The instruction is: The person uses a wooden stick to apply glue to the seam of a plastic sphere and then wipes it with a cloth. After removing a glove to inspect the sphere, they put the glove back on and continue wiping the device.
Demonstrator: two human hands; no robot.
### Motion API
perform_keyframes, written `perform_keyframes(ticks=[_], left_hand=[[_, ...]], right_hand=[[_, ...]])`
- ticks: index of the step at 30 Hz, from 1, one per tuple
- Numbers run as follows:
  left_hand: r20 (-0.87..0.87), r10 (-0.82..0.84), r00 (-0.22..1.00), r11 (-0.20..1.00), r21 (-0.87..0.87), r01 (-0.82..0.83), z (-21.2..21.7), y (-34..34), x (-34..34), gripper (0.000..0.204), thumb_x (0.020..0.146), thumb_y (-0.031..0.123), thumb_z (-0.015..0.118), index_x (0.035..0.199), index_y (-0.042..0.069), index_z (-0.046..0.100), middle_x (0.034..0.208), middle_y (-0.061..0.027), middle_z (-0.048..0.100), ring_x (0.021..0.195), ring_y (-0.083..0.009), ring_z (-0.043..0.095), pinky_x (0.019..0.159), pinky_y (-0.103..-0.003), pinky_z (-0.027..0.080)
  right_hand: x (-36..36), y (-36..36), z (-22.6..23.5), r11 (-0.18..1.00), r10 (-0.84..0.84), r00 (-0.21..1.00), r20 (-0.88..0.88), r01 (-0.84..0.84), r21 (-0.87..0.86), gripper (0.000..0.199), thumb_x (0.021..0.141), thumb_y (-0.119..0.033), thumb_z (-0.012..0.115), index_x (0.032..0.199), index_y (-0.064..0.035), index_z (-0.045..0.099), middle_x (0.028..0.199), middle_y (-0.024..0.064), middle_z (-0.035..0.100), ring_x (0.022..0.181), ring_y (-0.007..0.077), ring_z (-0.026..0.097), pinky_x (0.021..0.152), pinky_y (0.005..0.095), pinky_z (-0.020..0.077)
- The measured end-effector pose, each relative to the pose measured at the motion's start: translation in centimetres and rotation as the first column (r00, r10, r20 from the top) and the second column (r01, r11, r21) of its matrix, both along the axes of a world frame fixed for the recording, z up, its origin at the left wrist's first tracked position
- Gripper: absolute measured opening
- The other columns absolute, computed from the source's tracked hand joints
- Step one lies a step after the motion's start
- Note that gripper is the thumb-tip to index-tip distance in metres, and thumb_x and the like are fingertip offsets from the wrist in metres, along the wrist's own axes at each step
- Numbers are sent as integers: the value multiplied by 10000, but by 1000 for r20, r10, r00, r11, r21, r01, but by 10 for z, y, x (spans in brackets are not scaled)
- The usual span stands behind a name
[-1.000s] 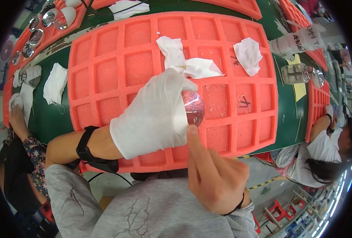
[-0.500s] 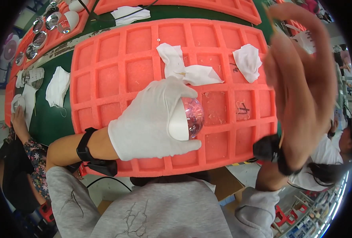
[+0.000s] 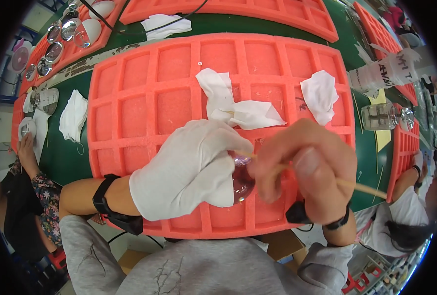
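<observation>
My left hand (image 3: 184, 172), in a white glove, is closed around a rounded piece with a glossy, clear pinkish dome (image 3: 243, 184). Its white part, seen earlier, is now mostly behind the glove. Bare and slightly blurred, my right hand (image 3: 316, 169) pinches a thin wooden stick (image 3: 360, 186) right beside the dome. A stick tip reaches toward the gloved fingers; whether it touches the dome, I cannot tell. Both hands are over a red foam tray (image 3: 96, 132) with square compartments. White cloths (image 3: 257, 114) lie across its middle, and another white cloth (image 3: 320, 97) rests at its right.
Several clear and white domes (image 3: 88, 33) sit in a foam tray at the far left. A glass jar (image 3: 378, 116) stands on the green table at right, near yellow paper (image 3: 384, 141). A co-worker's hand (image 3: 26, 150) is at left; another's arm (image 3: 406, 179) is at right.
My right hand has come down from the upper right, with the stick, to beside the dome. My left hand has moved slightly toward me and its fingers have closed in more around the piece.
</observation>
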State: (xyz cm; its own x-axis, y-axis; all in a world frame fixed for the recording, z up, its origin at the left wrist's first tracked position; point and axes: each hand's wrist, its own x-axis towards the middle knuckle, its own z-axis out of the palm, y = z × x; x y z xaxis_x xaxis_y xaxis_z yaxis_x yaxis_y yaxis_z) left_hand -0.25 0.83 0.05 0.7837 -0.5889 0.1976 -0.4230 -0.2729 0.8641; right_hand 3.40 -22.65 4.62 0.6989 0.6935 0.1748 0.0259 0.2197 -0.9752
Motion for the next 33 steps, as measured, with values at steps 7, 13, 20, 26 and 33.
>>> perform_keyframes(ticks=[7,13,20,26,33], left_hand=[[96,-17,995,984,179,0,15,-3,-2,856,652,365,941,1351,75,540,1315,-146,575,1206,-360,546,1055,-468,422],[121,-21,992,995,96,10,6,-7,8,856,593,361,953,1304,112,545,1208,-108,613,1128,-337,581,1013,-471,429],[46,-65,997,994,89,60,2,-6,6,888,601,369,971,1328,118,526,1289,-129,637,1217,-326,579,1126,-521,384],[-52,-60,997,996,62,63,1,-4,3,858,616,338,966,1321,146,517,1292,-128,643,1235,-304,583,1150,-555,341],[-85,-57,995,997,51,61,4,-10,4,842,624,296,965,1321,147,518,1300,-131,630,1238,-299,571,1162,-567,321]], right_hand=[[-61,-11,18,900,-260,906,334,352,-255,206,964,2,517,1126,125,543,896,240,737,758,273,753,679,350,616],[-99,4,-10,905,-369,922,121,386,-180,272,937,20,514,1184,131,536,951,257,732,834,285,759,735,382,626],[-117,13,-44,886,-454,879,144,463,-31,330,897,65,538,1214,155,528,929,272,713,759,286,744,720,375,628],[-116,24,-48,830,-551,817,170,557,15,296,876,90,564,1163,166,558,827,252,702,705,271,731,664,349,623],[-117,30,-45,773,-602,749,277,634,-32,260,833,139,612,1091,158,590,732,205,694,630,228,722,568,300,600]])
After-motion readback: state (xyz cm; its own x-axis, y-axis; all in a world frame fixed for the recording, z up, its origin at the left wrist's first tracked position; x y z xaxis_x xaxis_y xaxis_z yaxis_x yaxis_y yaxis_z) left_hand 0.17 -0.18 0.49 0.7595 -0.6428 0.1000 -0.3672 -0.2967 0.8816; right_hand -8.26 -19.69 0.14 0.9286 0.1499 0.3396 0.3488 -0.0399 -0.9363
